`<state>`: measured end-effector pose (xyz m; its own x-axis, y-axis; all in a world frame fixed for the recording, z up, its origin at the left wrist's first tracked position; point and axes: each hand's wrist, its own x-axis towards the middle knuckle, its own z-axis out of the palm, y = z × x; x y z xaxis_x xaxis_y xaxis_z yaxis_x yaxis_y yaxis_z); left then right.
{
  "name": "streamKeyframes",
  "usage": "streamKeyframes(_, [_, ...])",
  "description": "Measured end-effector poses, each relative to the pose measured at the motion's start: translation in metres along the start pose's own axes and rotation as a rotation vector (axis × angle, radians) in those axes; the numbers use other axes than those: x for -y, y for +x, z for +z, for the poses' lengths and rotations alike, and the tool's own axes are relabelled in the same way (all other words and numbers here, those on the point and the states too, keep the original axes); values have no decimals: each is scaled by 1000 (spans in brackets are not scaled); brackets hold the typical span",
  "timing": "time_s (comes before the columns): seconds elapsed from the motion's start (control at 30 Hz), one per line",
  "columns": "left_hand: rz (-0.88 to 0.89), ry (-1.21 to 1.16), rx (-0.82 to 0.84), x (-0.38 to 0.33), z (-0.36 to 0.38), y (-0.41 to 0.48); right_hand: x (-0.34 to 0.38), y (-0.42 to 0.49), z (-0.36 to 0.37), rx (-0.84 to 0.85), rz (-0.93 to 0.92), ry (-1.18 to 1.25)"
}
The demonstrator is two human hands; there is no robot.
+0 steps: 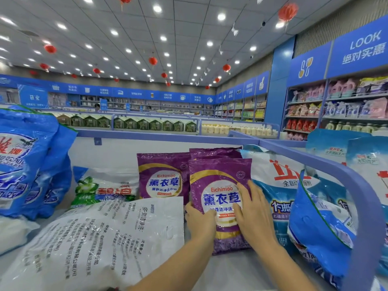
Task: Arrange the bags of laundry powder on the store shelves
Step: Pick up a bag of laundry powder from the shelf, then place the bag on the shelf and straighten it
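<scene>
A purple Eichimoo laundry powder bag (218, 179) stands upright on the white shelf (226, 267), and both my hands hold it. My left hand (200, 221) grips its lower left edge. My right hand (254, 215) lies flat on its front, fingers spread. A second purple bag (162, 177) stands just left of it, and a third (214, 152) peeks out behind. A white bag with black print (100, 242) lies in front at the left, back side up.
Big blue bags (31, 164) stand at the far left, a green-and-white bag (105, 187) beside them. White-and-blue bags (279, 185) stand to the right, and a blue bag (315, 232) leans on the blue shelf rail (365, 202). Stocked wall shelves (336, 110) stand beyond.
</scene>
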<state>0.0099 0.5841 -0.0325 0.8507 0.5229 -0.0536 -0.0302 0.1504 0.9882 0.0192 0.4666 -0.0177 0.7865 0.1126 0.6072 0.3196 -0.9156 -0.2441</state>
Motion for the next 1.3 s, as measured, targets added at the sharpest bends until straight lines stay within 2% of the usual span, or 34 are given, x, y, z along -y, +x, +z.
streamKeyframes(0.1, [121,4,-72,-14,-14,-9,12,-6,-5,-146,-54,108])
streamKeyframes(0.17, [222,-72,27,-30,-31,-22,24,-10,-9,-195,-145,253])
streamKeyframes(0.2, [284,-60,107,-40,-43,-28,31,-12,-12,-146,-197,323])
streamKeyframes(0.3, [460,210,324,-72,-90,-38,52,-20,-18,251,-363,459])
streamKeyframes(0.37, [536,392,370,-89,-125,-39,70,-27,-21,521,-458,560])
streamKeyframes(0.47, [605,573,359,-102,-177,-37,94,-42,-22,737,-589,618])
streamKeyframes(0.53, [645,658,301,-102,-208,-34,105,-55,-17,798,-636,607])
streamKeyframes(0.6, [689,738,227,-98,-233,-34,114,-66,-8,764,-682,546])
streamKeyframes(0.7, [755,833,138,-88,-258,-36,127,-71,0,617,-722,444])
streamKeyframes(0.77, [777,837,126,-84,-270,-39,137,-67,-4,566,-728,419])
streamKeyframes(0.83, [794,861,126,-80,-278,-45,146,-63,-10,533,-760,289])
streamKeyframes(0.97, [844,1060,63,-67,-292,-59,171,-41,-36,470,-761,2])
streamKeyframes(1.03, [925,1165,-7,-59,-295,-64,195,-22,-58,409,-775,-90])
streamKeyframes(1.1, [964,1242,-104,-55,-298,-63,225,-3,-79,425,-803,-146])
streamKeyframes(1.2, [938,1195,-215,-58,-309,-56,273,18,-106,501,-831,-237])
streamKeyframes(1.3, [901,1032,-262,-68,-322,-47,316,31,-133,473,-881,-306])
